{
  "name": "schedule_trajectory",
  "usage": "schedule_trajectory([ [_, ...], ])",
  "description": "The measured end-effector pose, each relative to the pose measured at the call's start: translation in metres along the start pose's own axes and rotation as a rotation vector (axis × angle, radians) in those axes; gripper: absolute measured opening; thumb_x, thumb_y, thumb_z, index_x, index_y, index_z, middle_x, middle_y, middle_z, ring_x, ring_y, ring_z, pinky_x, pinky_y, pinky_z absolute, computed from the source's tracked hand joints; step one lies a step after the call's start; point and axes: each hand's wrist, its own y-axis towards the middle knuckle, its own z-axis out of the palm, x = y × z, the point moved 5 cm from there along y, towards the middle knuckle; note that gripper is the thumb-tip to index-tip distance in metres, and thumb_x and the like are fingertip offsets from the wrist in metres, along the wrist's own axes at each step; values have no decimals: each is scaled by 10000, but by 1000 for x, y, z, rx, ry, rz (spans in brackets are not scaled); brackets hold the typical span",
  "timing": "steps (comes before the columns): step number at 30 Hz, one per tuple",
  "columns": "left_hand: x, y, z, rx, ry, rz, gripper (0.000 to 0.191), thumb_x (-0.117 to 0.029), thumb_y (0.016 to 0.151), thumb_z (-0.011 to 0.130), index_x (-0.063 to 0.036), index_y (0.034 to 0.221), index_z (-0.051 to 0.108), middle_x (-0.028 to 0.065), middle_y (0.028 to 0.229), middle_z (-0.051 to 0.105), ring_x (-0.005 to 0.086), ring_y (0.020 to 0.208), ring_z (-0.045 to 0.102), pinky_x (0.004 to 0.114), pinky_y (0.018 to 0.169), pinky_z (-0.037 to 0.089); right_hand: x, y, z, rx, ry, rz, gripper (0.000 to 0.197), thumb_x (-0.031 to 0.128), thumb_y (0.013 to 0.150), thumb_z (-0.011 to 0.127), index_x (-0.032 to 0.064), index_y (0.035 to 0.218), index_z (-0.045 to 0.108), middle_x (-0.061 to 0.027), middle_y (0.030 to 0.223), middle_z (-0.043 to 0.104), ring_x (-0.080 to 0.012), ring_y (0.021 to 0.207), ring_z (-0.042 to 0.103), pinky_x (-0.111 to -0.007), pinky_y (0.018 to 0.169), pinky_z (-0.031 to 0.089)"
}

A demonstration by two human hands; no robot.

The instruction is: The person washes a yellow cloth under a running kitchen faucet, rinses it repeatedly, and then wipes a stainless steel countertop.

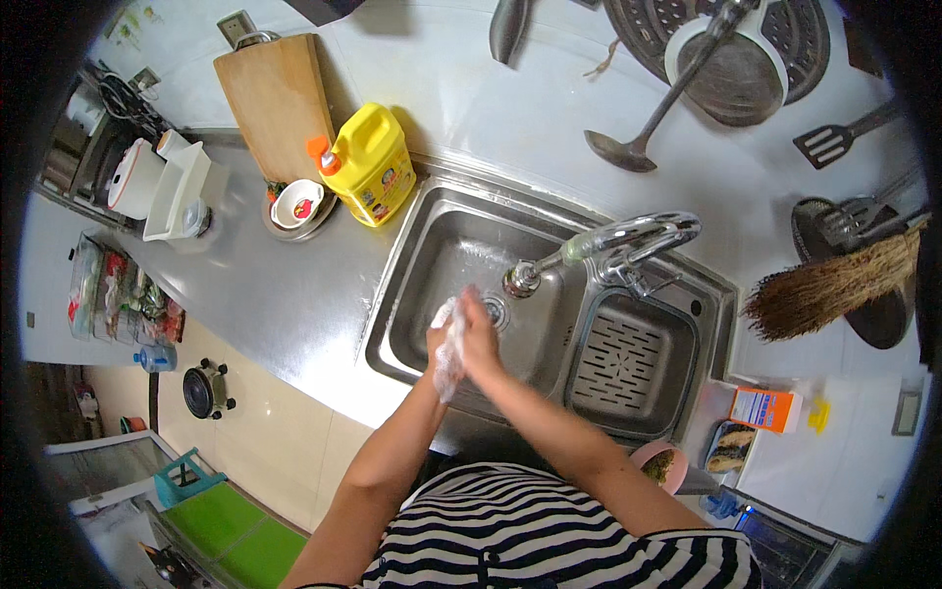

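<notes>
Over the large basin of the stainless steel sink (434, 254), my left hand (438, 340) and my right hand (478, 331) are pressed together. White soapy lather (451, 357) covers much of my left hand and lies between the palms. My fingers point away from me and are partly blurred, and whether anything is held between the palms is hidden. Just beyond the fingertips is the metal drain (494, 313). The chrome faucet (633, 235) reaches over the basin from the right, its spray head (521, 280) close to my right hand. No running water is visible.
A yellow detergent jug (375, 169) with an orange pump stands behind the sink, beside a wooden cutting board (272, 103) and a white bowl (296, 204). A slotted drain basket (618, 361) fills the smaller basin. A ladle (625, 151) and a straw brush (831, 283) hang on the wall.
</notes>
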Motion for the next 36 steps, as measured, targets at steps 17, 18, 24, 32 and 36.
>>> schedule_trajectory([
  [17, -17, -12, 16, 200, 2, -333, 409, -370, 838, 556, -42, 1071, 484, 105, 1022, 574, 230, 957, 566, 350, 841, 469, -42, -3, -39, 264, 963, 473, 362, 121, 859, 491, 76, 1209, 413, -102, 1108, 511, -205, 975, 542, -336, 846, 448],
  [18, -16, -18, 17, 259, 216, -207, 482, -354, 808, 600, -39, 1136, 439, 112, 1058, 558, 241, 1011, 533, 350, 878, 439, -45, -5, -41, 240, 791, 490, 403, 132, 829, 543, 63, 1203, 409, -99, 1070, 514, -199, 935, 546, -320, 802, 462],
  [24, -13, -22, 6, 443, 1574, 691, 653, -393, 814, 589, -28, 1288, 325, 106, 1140, 517, 194, 1090, 455, 322, 925, 376, -31, -4, -43, 333, 982, 706, 191, 122, 789, 603, 60, 941, 504, -69, 900, 567, -180, 810, 576, -311, 705, 494],
  [32, -54, -13, -6, 289, 936, -56, 587, -510, 896, 339, -28, 1203, 469, 81, 1043, 576, 164, 881, 528, 282, 741, 426, -38, -6, -69, 269, 428, 435, 441, 20, 669, 700, 10, 1071, 518, -94, 970, 582, -185, 885, 581, -297, 787, 469],
  [36, -44, -25, -2, 434, 951, -2, 586, -375, 841, 562, 55, 1213, 418, 146, 1057, 567, 198, 949, 527, 301, 843, 410, -55, -10, -76, 273, 640, 572, 347, 85, 691, 712, 17, 986, 543, -79, 931, 593, -192, 813, 598, -310, 734, 492],
])
